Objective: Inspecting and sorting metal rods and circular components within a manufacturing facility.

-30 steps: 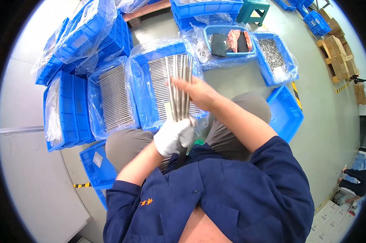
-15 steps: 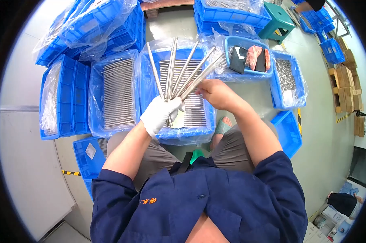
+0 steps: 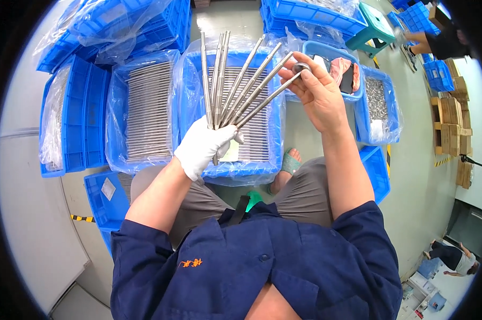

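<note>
My left hand point(image 3: 206, 146), in a white glove, is closed round the lower ends of several metal rods point(image 3: 220, 80), which fan out upward. My bare right hand point(image 3: 323, 96) pinches a small round metal ring point(image 3: 301, 68) between thumb and fingers. The ring is at the upper tip of the rightmost rod; whether the rod passes into it I cannot tell. Below the rods stands a blue crate point(image 3: 190, 106) lined with clear plastic, with more rods point(image 3: 254, 128) lying in rows. A pale yellow paper is partly hidden behind my gloved hand.
To the left stands another lined crate of rods point(image 3: 150, 112), beside stacked blue crates point(image 3: 73, 117). At right are a light-blue bin point(image 3: 318, 48) with pouches, a crate of small metal parts point(image 3: 377, 98) and a green stool point(image 3: 371, 26). Other people point(image 3: 449, 40) are at the right.
My right hand has moved up and right from the rods' middle to a rod tip, where the ring now shows in its fingers. The rods are spread wider. A person has come further into view at upper right.
</note>
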A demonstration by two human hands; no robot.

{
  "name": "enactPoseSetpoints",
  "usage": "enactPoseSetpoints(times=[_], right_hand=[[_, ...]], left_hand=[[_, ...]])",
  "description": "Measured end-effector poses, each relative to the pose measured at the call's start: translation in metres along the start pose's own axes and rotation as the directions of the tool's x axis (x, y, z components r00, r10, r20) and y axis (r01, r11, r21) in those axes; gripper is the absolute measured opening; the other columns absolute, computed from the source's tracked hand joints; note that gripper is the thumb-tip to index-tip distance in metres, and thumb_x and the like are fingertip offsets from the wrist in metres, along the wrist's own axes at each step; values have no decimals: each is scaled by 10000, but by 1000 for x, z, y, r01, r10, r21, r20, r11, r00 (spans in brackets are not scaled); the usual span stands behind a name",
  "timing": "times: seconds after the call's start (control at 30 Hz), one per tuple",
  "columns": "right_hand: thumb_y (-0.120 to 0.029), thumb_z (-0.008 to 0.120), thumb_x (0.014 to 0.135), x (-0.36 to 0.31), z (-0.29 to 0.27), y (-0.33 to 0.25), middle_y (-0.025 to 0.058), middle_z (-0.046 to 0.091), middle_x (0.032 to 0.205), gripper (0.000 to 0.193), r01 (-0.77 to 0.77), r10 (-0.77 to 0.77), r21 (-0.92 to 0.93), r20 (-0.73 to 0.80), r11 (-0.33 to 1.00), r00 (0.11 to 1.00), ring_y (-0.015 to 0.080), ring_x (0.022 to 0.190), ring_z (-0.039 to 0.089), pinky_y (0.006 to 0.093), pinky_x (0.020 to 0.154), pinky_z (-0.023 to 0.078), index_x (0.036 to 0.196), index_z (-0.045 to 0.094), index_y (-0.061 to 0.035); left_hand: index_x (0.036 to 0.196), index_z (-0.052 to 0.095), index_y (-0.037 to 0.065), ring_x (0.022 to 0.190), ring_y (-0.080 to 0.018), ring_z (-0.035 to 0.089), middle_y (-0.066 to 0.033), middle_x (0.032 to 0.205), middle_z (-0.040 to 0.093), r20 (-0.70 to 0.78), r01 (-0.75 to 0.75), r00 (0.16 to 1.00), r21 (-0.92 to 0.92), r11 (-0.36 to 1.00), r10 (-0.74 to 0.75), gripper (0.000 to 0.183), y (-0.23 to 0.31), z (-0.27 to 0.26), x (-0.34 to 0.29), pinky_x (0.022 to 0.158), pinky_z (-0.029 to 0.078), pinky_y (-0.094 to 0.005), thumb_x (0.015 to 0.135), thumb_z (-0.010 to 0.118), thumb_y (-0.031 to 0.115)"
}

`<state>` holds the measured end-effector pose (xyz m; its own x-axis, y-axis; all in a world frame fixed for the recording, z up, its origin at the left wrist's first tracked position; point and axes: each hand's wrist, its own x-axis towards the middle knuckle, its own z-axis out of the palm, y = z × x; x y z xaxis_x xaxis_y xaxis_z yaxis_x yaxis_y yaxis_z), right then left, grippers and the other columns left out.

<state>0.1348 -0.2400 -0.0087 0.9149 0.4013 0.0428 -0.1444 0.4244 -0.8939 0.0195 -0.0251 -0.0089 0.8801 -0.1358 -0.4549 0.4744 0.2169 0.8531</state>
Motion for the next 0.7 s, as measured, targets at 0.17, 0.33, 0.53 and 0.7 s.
enactPoseSetpoints(times=[0.17, 0.33, 0.53, 0.7], right_hand=[[-95, 502, 940, -13, 23, 15, 123, 639, 1099, 339, 171, -232, -600, -25, 781, 972, 139, 1010, 593, 257, 861, 465, 1261, 505, 13], [-59, 540, 907, -14, 15, 13, 90, 652, 1076, 357, 73, -62, -305, 44, 950, 997, 128, 979, 599, 258, 875, 456, 1258, 516, -4], [25, 597, 826, -6, -20, -31, 82, 632, 1093, 373, -171, 308, -429, 272, 887, 912, 152, 979, 607, 287, 901, 467, 1196, 558, -2], [-21, 621, 814, -3, -33, -40, 87, 646, 1030, 357, -97, 165, -291, 217, 952, 962, 189, 972, 621, 312, 910, 466, 1167, 575, -4]], left_hand=[[782, 624, 40, 466, -43, 353, 39, 551, 445, -40, 6, 999, 21, 1000, -5, 203, -2, 0, -3, 444, 255, -206, 843, 613, 233], [780, 627, 35, 468, -41, 373, 34, 560, 464, -39, 10, 999, -13, 1000, -11, 168, 2, -5, -5, 434, 260, -206, 836, 605, 192], [743, 669, 52, 528, -54, 398, 30, 605, 495, -11, 76, 997, 228, 971, -76, 142, 12, -14, -13, 478, 314, -231, 771, 590, 167], [755, 670, 46, 570, -59, 436, 16, 623, 527, -56, 68, 997, 289, 955, -54, 175, 13, -11, -16, 517, 343, -224, 802, 572, 184]])
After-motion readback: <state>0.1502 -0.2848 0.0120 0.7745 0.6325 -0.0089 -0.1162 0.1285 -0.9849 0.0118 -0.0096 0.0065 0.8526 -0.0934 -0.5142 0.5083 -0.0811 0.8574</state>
